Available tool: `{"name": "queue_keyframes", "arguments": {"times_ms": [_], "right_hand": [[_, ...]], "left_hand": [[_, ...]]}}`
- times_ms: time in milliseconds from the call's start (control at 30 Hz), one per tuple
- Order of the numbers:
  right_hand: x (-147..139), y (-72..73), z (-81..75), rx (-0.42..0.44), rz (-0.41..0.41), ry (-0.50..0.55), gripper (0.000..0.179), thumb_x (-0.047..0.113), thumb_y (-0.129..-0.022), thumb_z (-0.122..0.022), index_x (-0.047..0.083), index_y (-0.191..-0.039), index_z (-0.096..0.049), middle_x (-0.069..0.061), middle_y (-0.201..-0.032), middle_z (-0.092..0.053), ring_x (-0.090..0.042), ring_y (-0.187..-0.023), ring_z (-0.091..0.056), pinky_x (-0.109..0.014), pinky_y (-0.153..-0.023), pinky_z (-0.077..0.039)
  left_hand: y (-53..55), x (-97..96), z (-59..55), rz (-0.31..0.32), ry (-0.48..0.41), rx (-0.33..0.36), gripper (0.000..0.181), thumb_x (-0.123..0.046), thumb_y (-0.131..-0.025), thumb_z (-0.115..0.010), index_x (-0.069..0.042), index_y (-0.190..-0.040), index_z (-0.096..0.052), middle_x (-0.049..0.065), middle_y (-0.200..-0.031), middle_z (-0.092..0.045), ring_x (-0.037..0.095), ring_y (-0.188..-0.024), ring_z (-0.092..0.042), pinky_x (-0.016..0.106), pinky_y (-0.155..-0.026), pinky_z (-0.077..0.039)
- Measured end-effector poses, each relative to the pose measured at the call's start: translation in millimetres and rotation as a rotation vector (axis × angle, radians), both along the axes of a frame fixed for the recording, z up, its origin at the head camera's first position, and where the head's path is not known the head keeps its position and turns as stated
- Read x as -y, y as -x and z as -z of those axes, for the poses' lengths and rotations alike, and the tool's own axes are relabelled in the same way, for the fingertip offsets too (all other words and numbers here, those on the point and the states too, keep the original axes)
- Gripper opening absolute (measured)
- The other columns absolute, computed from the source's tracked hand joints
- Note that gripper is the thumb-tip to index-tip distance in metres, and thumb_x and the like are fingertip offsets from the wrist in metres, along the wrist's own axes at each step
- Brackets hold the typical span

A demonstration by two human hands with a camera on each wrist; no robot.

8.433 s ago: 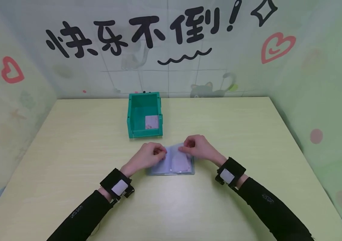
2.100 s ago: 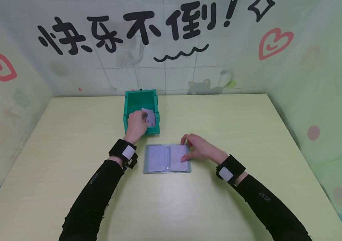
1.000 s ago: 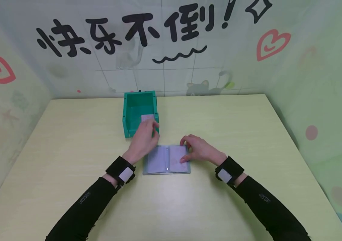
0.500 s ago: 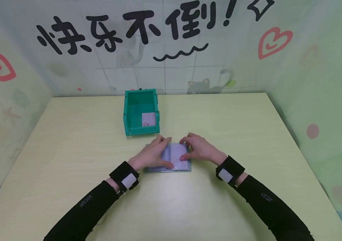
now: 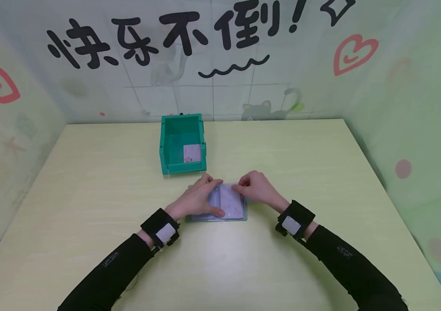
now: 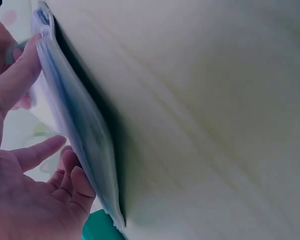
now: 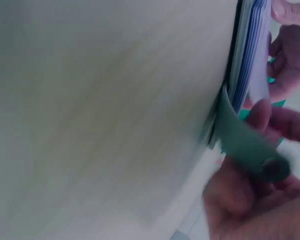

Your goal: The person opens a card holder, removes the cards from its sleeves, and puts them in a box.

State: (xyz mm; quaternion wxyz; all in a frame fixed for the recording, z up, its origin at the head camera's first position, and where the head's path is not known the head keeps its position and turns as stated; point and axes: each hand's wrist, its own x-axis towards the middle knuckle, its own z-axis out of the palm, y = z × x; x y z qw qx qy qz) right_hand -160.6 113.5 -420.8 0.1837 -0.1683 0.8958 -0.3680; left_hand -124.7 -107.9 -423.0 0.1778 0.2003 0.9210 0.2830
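A small album (image 5: 231, 205) with pale lilac pages lies spread on the table. Across its left page rests my left hand (image 5: 193, 201), thumb on the page near the rings and fingers at the far edge. At the upper right corner of the right page, my right hand (image 5: 259, 189) pinches the page edge between thumb and index finger. A green strap (image 7: 247, 150) with a round snap hangs from the album's side, by the right fingers in the right wrist view. Stacked page edges (image 7: 250, 55) show there too.
Beyond the album stands a teal open-fronted bin (image 5: 183, 168). A pink-lilac card (image 5: 192, 153) lies in its right front corner. The pale wooden table (image 5: 107, 172) meets printed fabric walls at the back and both sides.
The left hand reached into the bin, then came back to rest on the album. The right hand, earlier spread along the page's right side, now has thumb and index together at the corner.
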Motion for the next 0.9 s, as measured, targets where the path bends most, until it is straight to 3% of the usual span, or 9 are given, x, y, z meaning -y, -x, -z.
{"name": "queue_keyframes", "arguments": {"times_ms": [133, 300, 400, 533, 667, 767, 900], "right_hand": [[1, -2.5, -1.1, 0.048, -0.032, 0.066, 0.03, 0.024, -0.099, -0.061, 0.005, -0.079, -0.073, -0.003, -0.066, -0.063, -0.011, -0.06, -0.049, -0.022, -0.057, -0.036], [5, -8.1, -4.7, 0.094, -0.097, 0.177, 0.038, 0.026, -0.104, -0.053, 0.002, -0.081, -0.071, 0.001, -0.062, -0.042, -0.013, -0.06, -0.04, -0.023, -0.058, -0.031], [9, -11.2, -4.8, 0.103, -0.129, 0.214, 0.041, 0.029, -0.107, -0.047, 0.002, -0.096, -0.076, 0.0, -0.072, -0.057, -0.014, -0.072, -0.05, -0.024, -0.067, -0.038], [13, -13.3, -2.5, 0.092, -0.178, 0.204, 0.045, 0.032, -0.109, -0.042, 0.001, -0.111, -0.075, -0.009, -0.09, -0.066, -0.017, -0.087, -0.056, -0.026, -0.077, -0.042], [16, -13.7, -0.4, 0.067, -0.199, 0.173, 0.048, 0.034, -0.109, -0.039, 0.0, -0.108, -0.072, -0.012, -0.09, -0.064, -0.019, -0.087, -0.055, -0.027, -0.077, -0.042], [15, -13.1, 0.3, 0.049, -0.208, 0.16, 0.042, 0.031, -0.108, -0.044, 0.001, -0.108, -0.073, -0.012, -0.094, -0.066, -0.018, -0.086, -0.055, -0.026, -0.075, -0.043], [6, -10.5, 0.6, -0.03, -0.23, 0.087, 0.031, 0.023, -0.1, -0.061, 0.003, -0.12, -0.072, -0.01, -0.099, -0.065, -0.018, -0.086, -0.054, -0.025, -0.073, -0.043]], "left_hand": [[-0.6, 5.6, 0.0, -0.034, -0.092, 0.027, 0.084, -0.038, -0.08, -0.085, -0.003, -0.147, -0.047, 0.01, -0.119, -0.055, 0.024, -0.106, -0.051, 0.035, -0.089, -0.046], [-1.6, 12.8, -4.9, -0.099, -0.247, 0.104, 0.057, -0.029, -0.089, -0.078, 0.002, -0.133, -0.061, 0.01, -0.11, -0.072, 0.021, -0.098, -0.065, 0.034, -0.09, -0.055], [-2.6, 16.2, -9.5, -0.146, -0.305, 0.186, 0.049, -0.034, -0.093, -0.072, 0.0, -0.127, -0.067, 0.013, -0.113, -0.075, 0.021, -0.098, -0.071, 0.036, -0.088, -0.058], [-2.6, 19.3, -12.4, -0.201, -0.379, 0.298, 0.051, -0.045, -0.095, -0.067, -0.002, -0.122, -0.071, 0.012, -0.113, -0.076, 0.021, -0.095, -0.075, 0.036, -0.087, -0.059], [-2.7, 23.3, -13.8, -0.263, -0.37, 0.314, 0.047, -0.05, -0.094, -0.066, -0.005, -0.103, -0.077, 0.003, -0.084, -0.071, 0.016, -0.079, -0.069, 0.026, -0.071, -0.054], [-2.7, 26.2, -14.1, -0.297, -0.317, 0.275, 0.038, -0.039, -0.095, -0.068, -0.002, -0.095, -0.076, 0.002, -0.072, -0.061, 0.015, -0.07, -0.059, 0.022, -0.062, -0.043], [-3.1, 29.0, -12.2, -0.334, -0.242, 0.211, 0.034, -0.021, -0.093, -0.072, 0.005, -0.114, -0.068, 0.009, -0.081, -0.068, 0.014, -0.066, -0.06, 0.021, -0.06, -0.047]]}}
